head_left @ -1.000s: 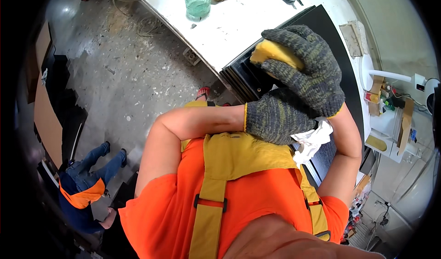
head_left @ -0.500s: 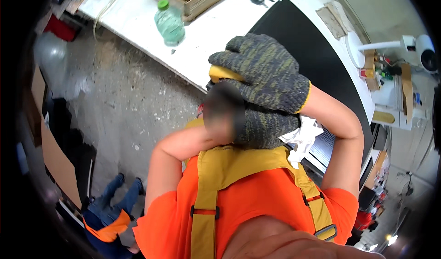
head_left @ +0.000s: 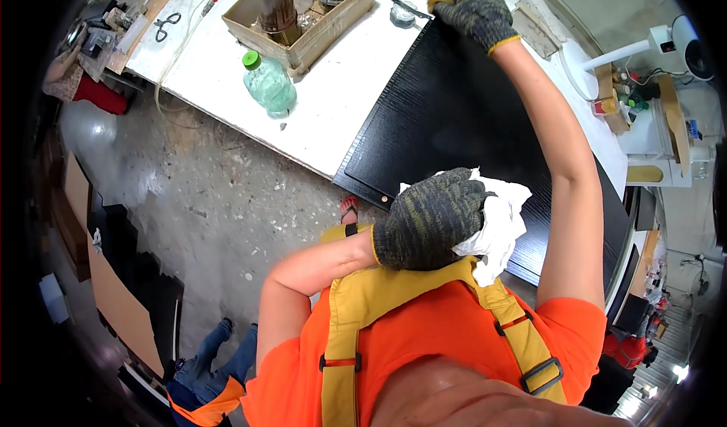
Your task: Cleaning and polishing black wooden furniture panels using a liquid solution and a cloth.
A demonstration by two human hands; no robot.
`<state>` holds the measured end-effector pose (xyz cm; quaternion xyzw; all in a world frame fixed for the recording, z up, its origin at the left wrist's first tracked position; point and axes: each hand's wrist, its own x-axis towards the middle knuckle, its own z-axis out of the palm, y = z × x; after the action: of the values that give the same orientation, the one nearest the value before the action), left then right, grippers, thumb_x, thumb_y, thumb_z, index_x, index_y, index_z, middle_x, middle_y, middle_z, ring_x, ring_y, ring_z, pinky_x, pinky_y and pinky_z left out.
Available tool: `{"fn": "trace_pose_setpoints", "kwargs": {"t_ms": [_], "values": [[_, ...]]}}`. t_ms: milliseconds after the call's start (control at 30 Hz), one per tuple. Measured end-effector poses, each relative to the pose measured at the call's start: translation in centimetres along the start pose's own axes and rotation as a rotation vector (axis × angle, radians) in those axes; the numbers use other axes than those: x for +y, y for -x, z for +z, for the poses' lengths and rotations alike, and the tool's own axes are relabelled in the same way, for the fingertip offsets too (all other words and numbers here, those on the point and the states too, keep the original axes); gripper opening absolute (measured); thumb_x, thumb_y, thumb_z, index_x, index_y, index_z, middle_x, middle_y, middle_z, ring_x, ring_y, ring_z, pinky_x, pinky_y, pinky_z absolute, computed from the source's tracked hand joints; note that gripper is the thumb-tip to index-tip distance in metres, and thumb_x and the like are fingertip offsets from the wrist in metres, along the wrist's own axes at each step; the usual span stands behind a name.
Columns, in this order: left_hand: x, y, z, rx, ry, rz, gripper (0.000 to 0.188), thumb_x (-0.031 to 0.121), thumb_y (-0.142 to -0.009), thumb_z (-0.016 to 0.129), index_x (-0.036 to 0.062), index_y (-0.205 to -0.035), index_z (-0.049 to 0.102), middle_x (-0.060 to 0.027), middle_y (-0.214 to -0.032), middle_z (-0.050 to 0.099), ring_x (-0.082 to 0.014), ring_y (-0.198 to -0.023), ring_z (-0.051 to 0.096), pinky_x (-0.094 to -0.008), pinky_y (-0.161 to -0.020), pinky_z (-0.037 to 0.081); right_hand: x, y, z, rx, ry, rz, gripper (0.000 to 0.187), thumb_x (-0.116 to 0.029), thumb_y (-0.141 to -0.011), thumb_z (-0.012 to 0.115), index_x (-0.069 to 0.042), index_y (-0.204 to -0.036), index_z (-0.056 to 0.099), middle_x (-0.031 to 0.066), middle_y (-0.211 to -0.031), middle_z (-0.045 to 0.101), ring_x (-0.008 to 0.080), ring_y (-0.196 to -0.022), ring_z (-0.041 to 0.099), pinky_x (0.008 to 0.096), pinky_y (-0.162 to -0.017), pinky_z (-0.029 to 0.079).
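Observation:
My left hand [head_left: 430, 221], in a dark grey-green knit glove, is closed on a crumpled white cloth [head_left: 500, 218] above the near part of a black wood-grain panel [head_left: 454, 116]. At the panel's far corner is my right hand [head_left: 477, 10], in a matching glove. Its fingers are curled round a small yellow thing [head_left: 438, 0], mostly hidden, whose kind I cannot make out. Close to that hand, a small round metal dish [head_left: 403, 18] sits on the white table with a thin dark tool across it.
A green-capped bottle [head_left: 269, 86] stands on the white table [head_left: 333, 71], near a wooden box [head_left: 303, 56] of jars and tins. Scissors [head_left: 167, 27] lie farther left. A white stand-mounted device [head_left: 644, 48] is at right. Another person [head_left: 212, 381] is at lower left.
My hands were together over the panel's near left part. The right hand has moved away to the far corner with the yellow thing; the left now shows with the cloth, and more panel is visible.

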<state>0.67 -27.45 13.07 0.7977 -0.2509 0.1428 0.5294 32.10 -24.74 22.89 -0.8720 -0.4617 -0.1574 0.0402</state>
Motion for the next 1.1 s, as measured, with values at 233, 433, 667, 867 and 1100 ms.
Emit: {"fn": "trace_pose_setpoints", "kwargs": {"t_ms": [233,433,667,867,1100], "values": [[4.1,0.8,-7.0,0.003,-0.052,-0.248,0.065,0.033,-0.084,0.075,0.0047,-0.138,0.05,-0.0143,-0.137,0.055,-0.0264,-0.132,0.049,-0.0405,-0.114,0.035,4.5,5.2,-0.8,0.253,-0.553,0.183,0.046,-0.037,-0.088,0.07,-0.008,-0.124,0.066,0.0139,-0.111,0.07,0.0257,-0.099,0.067,0.0345,-0.083,0.056],[1.3,0.7,-15.3,0.261,-0.001,-0.714,0.059,0.033,-0.078,0.084,0.0022,-0.124,0.064,-0.0133,-0.119,0.069,-0.0227,-0.108,0.066,-0.0379,-0.094,0.051,5.3,12.4,1.0,0.426,-1.559,0.579,0.052,-0.024,-0.092,0.07,0.0,-0.135,0.056,0.0138,-0.12,0.067,0.0217,-0.108,0.067,0.0326,-0.094,0.055],[-4.3,-5.5,-16.8,0.001,-0.269,-0.621,0.052,0.025,-0.085,0.077,0.014,-0.133,0.06,-0.0094,-0.119,0.069,-0.0266,-0.109,0.066,-0.038,-0.093,0.052,4.6,12.1,1.3,0.427,-1.55,0.575,0.055,-0.027,-0.089,0.076,-0.001,-0.134,0.058,0.0131,-0.117,0.067,0.0183,-0.101,0.069,0.0273,-0.083,0.059],[-19.1,-16.9,-18.1,-0.079,-0.633,-0.435,0.044,0.035,-0.097,0.057,0.0372,-0.14,0.054,-0.0237,-0.137,0.055,-0.0427,-0.122,0.057,-0.0455,-0.103,0.047,5.3,12.4,2.0,0.496,-1.768,0.593,0.052,-0.024,-0.091,0.072,-0.002,-0.134,0.056,0.0126,-0.121,0.066,0.0198,-0.107,0.067,0.0313,-0.091,0.058],[-15.9,-15.6,-17.0,-0.011,-0.682,-0.323,0.058,0.056,-0.09,0.063,0.0104,-0.126,0.065,-0.024,-0.115,0.066,-0.0389,-0.105,0.063,-0.0457,-0.091,0.05,8.8,11.9,4.5,0.524,-1.828,0.652,0.043,-0.022,-0.094,0.068,-0.002,-0.131,0.06,0.0127,-0.121,0.066,0.0216,-0.109,0.065,0.0321,-0.093,0.056]]}}
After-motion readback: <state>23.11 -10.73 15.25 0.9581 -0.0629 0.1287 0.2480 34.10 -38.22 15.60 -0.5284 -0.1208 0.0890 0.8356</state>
